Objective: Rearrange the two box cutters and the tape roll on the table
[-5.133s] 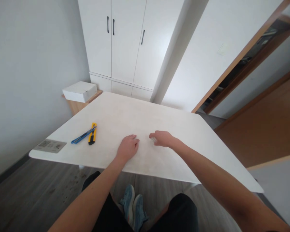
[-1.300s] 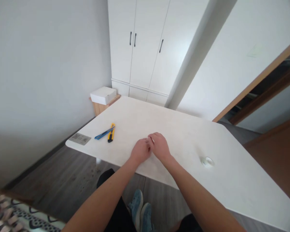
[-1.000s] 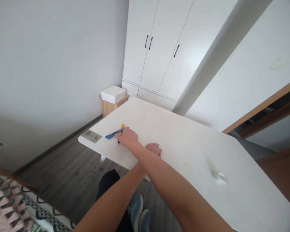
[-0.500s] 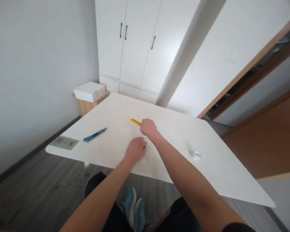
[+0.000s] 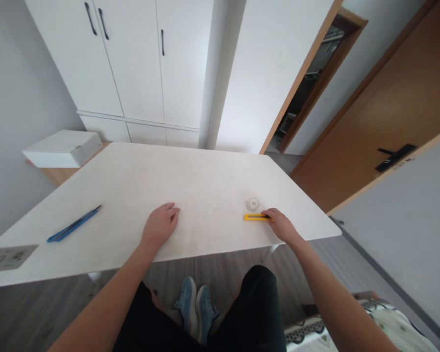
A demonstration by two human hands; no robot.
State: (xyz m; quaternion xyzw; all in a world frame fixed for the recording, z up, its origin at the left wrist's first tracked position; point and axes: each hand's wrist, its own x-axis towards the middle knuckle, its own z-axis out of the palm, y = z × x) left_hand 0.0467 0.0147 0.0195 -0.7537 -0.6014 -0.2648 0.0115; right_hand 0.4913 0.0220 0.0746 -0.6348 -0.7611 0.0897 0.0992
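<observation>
My right hand (image 5: pixel 279 224) grips the right end of a yellow utility knife (image 5: pixel 254 217), low over or on the white table (image 5: pixel 201 181). The knife's other end points left, and I cannot see a blade. A small roll of clear or whitish tape (image 5: pixel 253 204) lies just beyond the knife. My left hand (image 5: pixel 160 224) rests on the table with loosely bent fingers, holding nothing. Farther left lies a slim blue and dark tool (image 5: pixel 74 224), its narrow tip pointing away from me; its exact kind is unclear.
A grey printed label (image 5: pixel 9 258) is on the table's near left corner. Past the left edge, a white box (image 5: pixel 64 148) sits on a wooden stand. White cabinets (image 5: pixel 132 63) stand behind the table, with a brown door (image 5: pixel 381 112) to the right. Patterned fabric (image 5: pixel 384 322) shows at lower right.
My right hand has carried the yellow utility knife from the table's middle to the right, near the tape roll. The camera view has turned right. My left hand still rests on the table.
</observation>
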